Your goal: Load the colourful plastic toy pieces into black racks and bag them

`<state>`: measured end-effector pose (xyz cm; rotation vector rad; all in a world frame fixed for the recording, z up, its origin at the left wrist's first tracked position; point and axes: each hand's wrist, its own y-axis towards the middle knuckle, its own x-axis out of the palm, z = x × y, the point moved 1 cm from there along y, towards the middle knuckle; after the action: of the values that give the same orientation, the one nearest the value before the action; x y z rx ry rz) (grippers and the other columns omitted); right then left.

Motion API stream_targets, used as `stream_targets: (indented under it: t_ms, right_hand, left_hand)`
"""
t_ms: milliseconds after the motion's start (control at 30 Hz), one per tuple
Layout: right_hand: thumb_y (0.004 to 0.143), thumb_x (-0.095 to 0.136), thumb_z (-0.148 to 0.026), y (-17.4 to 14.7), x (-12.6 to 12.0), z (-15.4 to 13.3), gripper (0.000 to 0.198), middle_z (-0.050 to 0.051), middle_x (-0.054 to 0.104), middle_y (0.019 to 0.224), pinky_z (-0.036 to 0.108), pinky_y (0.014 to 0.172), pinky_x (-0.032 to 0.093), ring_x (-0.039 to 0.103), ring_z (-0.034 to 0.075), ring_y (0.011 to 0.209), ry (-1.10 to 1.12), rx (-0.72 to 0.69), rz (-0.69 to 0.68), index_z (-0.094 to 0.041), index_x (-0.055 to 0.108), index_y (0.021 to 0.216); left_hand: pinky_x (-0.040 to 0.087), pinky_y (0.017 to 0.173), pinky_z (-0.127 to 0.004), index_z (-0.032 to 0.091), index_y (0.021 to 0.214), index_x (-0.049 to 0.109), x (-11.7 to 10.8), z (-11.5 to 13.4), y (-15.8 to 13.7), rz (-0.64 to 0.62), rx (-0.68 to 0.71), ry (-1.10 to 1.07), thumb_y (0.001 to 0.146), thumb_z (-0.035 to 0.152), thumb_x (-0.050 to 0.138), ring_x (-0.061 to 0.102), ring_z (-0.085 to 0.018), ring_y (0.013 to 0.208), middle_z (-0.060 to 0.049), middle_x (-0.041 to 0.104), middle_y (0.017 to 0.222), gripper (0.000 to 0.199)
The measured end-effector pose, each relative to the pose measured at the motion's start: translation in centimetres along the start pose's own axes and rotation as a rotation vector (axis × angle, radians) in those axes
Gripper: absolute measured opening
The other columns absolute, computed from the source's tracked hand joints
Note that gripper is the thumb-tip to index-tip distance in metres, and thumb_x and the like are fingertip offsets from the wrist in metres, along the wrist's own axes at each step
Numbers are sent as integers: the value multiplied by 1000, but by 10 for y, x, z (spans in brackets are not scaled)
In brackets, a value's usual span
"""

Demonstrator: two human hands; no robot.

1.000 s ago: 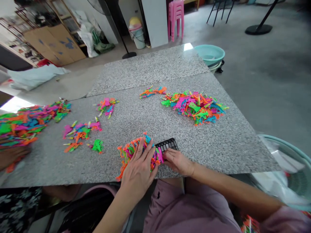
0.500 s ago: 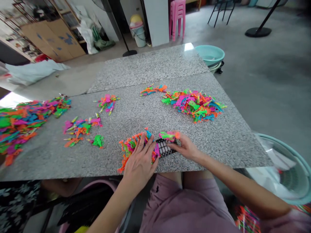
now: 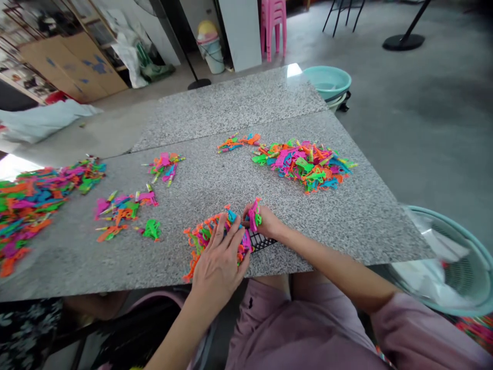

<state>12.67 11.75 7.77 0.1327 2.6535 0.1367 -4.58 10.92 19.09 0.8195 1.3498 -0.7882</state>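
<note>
Black gridded tray [image 3: 262,242], probably plastic

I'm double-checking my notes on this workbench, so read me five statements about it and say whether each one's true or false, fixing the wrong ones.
1. The left hand lies over the row of colourful pieces. True.
2. The right hand is empty. False: it holds pink and green plastic.
3. The black grid is completely hidden. False: some of its cells show, to the right of the row.
4. The pink stools are stacked beyond the table. True.
5. The teal basin near the table's far right corner sits on the tabletop. False: it is beside the table, past the edge.
</note>
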Motion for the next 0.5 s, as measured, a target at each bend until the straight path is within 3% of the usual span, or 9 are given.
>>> stream_targets:
  t_ms: [100, 267, 500]
  right_hand:
    - [75, 67, -12, 4, -5, 0, 12, 1, 66, 80, 22, 69, 41, 59, 14, 74, -121, -43, -28, -16, 64, 86]
    - [76, 69, -16, 3, -16, -10, 12, 1, 69, 80, 23, 70, 42, 62, 15, 75, -204, 45, -44, -18, 68, 87]
    - [77, 60, -11, 2, -10, -18, 16, 6, 68, 84, 24, 69, 41, 62, 18, 78, -402, -11, -124, -16, 65, 91]
  left_hand:
    - [37, 114, -54, 16, 134, 51, 1, 1, 1, 5, -3, 6, 91, 29, 52, 9, -32, 150, -7, 39, 154, 45]
    - [37, 115, -54, 17, 135, 50, 1, 1, 2, 22, -2, 0, 91, 27, 52, 9, -32, 150, -6, 39, 154, 45]
    - [36, 116, -54, 17, 133, 51, 2, 0, 2, 25, -7, -31, 90, 26, 52, 10, -32, 150, -6, 41, 152, 44]
